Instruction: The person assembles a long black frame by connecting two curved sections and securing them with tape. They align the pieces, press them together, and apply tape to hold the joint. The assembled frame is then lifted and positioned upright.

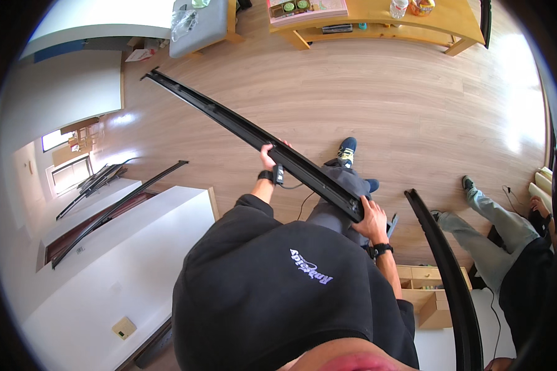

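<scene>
A long black channel-shaped rail (229, 121) lies slantwise across my front, from the far left down to my lap. Its open groove faces up. My left hand (268, 156) is closed around the rail near its middle, with some fingertips showing on the far edge. At the near right end, my right hand (371, 220) grips the rail's tip. A small grey-blue object (392, 225) shows just beside my right hand; I cannot make out what it is. Black bands with small devices circle both my wrists.
Another black rail (444, 263) stands to my right, beside a seated person (510, 238). Ahead is a wooden table (377, 34); a grey cushioned bench (201, 28) stands far left. More dark rails (120, 207) lean by the left wall. A wooden cabinet (422, 275) is at lower right.
</scene>
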`<state>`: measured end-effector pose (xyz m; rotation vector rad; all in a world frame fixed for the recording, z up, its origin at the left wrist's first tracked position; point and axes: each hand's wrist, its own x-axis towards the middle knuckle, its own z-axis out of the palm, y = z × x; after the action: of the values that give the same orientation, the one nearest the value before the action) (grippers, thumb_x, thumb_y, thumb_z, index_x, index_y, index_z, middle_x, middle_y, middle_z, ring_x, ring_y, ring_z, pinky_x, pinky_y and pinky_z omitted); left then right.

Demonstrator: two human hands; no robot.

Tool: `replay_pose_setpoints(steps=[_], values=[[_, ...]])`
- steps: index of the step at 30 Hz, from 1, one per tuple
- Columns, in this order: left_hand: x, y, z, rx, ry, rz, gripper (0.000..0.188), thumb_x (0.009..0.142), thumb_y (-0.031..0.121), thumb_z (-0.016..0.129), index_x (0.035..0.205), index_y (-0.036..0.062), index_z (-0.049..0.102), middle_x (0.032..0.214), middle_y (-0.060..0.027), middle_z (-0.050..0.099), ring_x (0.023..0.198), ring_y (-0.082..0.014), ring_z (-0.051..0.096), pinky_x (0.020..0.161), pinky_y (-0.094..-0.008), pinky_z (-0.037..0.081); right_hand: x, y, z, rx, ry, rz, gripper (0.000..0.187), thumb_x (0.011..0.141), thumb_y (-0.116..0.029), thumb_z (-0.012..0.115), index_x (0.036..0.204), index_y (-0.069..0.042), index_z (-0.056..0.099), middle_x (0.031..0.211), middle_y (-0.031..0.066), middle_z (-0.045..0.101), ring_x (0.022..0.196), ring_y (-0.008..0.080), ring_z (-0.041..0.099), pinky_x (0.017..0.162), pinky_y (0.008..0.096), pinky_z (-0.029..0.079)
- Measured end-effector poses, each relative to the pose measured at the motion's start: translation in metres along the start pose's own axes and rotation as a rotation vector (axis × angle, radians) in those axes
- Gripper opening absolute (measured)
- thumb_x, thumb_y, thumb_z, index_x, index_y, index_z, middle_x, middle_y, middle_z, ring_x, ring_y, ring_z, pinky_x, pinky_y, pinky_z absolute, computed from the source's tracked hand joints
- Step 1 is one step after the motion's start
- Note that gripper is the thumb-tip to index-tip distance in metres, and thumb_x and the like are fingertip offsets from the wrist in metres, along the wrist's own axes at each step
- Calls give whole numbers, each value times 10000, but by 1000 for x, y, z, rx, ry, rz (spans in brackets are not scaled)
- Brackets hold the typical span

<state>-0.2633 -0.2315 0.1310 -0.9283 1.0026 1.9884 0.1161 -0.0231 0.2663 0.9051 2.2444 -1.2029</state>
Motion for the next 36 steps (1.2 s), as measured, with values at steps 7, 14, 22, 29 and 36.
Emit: replay_pose_setpoints(steps=[7, 14, 22, 29, 36], values=[[-57, 78, 49, 155, -151, 124, 453, 834, 395, 655, 1085, 18, 631, 1058, -181, 714, 1062, -374, 680, 1025, -511, 554, 6, -29, -23, 93, 93, -163, 907, 644, -317, 829, 1487, -104, 571, 1135, 160, 685, 1092, 397, 678, 956, 483, 539], [-104, 34, 66, 264, -24, -6, 434, 822, 388, 658, 1017, 2, 632, 1009, -162, 729, 983, -375, 709, 949, -511, 575, -62, -6, -10, 218, -2, -71, 1002, 601, -274, 842, 1531, -64, 538, 1321, 226, 689, 1203, 432, 671, 1028, 484, 555], [-82, -8, 71, 358, -58, -140, 433, 822, 412, 650, 1030, 33, 641, 994, -157, 740, 975, -366, 716, 889, -503, 586, -120, -4, 15, 364, 2, 68, 993, 609, -241, 828, 1530, -12, 533, 1311, 240, 690, 1201, 427, 677, 1023, 470, 557], [-74, -26, 79, 408, -27, -290, 491, 829, 435, 637, 1049, -2, 682, 1021, -148, 743, 989, -368, 714, 914, -517, 576, -131, -7, 9, 408, 55, 156, 1004, 592, -237, 827, 1527, -13, 536, 1284, 229, 699, 1192, 419, 679, 1012, 466, 556], [-29, -28, 85, 389, -52, -402, 484, 833, 422, 652, 1088, 11, 659, 1078, -148, 743, 1072, -370, 703, 982, -521, 568, -115, -17, 0, 354, 72, 212, 979, 617, -237, 841, 1523, -29, 534, 1275, 239, 693, 1163, 433, 682, 995, 469, 567]])
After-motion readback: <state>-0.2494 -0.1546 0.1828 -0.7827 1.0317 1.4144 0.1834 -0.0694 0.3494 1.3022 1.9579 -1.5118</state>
